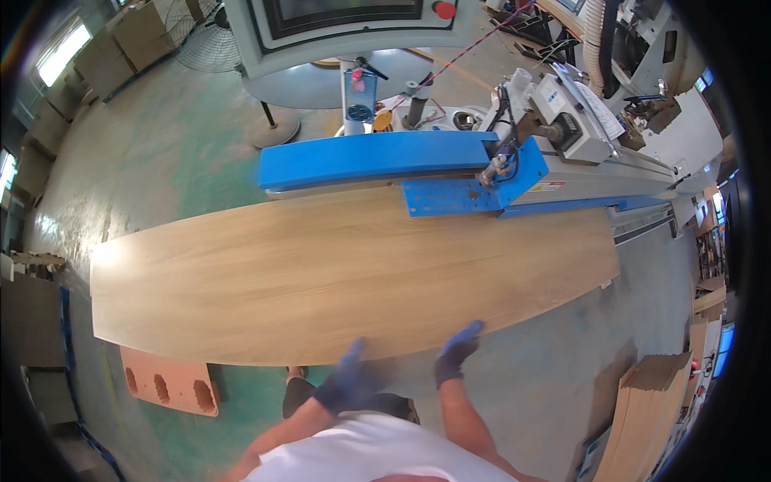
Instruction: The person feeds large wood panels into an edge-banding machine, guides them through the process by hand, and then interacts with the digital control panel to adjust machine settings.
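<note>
A long light wood-grain panel [337, 269] lies flat across the middle of the view, its far edge against a blue machine arm [377, 157]. My left hand [345, 381], in a dark blue glove and blurred, hovers just off the panel's near edge. My right hand [458, 349], also gloved, reaches the near edge with its fingertips close to or touching it. Neither hand grips the panel. Both forearms come up from the lower edge over my white shirt.
A grey machine cabinet [353, 32] with a red button stands behind the blue arm, with a motor unit [562, 120] and rail at the right. An orange perforated block [169, 386] lies below the panel's left end. Stacked boards [642, 410] stand at lower right. A floor fan [209, 40] stands at the back.
</note>
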The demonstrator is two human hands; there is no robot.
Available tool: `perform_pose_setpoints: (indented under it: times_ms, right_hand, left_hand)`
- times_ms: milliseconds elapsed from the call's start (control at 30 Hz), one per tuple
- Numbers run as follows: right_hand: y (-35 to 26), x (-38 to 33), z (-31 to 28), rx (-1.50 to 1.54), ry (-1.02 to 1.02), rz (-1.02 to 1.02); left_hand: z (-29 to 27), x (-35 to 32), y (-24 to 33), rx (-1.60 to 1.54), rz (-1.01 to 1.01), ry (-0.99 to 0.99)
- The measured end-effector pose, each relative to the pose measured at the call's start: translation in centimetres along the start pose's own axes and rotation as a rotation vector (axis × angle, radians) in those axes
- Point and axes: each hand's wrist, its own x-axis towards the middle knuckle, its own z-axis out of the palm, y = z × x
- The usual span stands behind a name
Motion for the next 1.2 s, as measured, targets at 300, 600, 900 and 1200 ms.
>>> perform_pose_setpoints:
  times_ms: [300,600,900,1200]
  right_hand:
    - [-3.2,10.2,0.2,-0.226,0.382,-0.118]
    - [-6.8,19.7,-4.5,-0.329,0.411,-0.219]
    - [-7.7,20.3,-4.5,-0.388,0.517,-0.158]
    - [-5.3,14.7,-2.5,-0.451,0.341,-0.196]
  left_hand:
    - [-9.1,-7.5,20.2,0.255,1.008,0.403]
    - [-2.4,6.8,20.0,0.602,0.814,0.376]
    - [-0.9,8.5,17.0,0.649,0.745,0.329]
    - [-2.2,7.7,13.4,0.712,0.691,0.341]
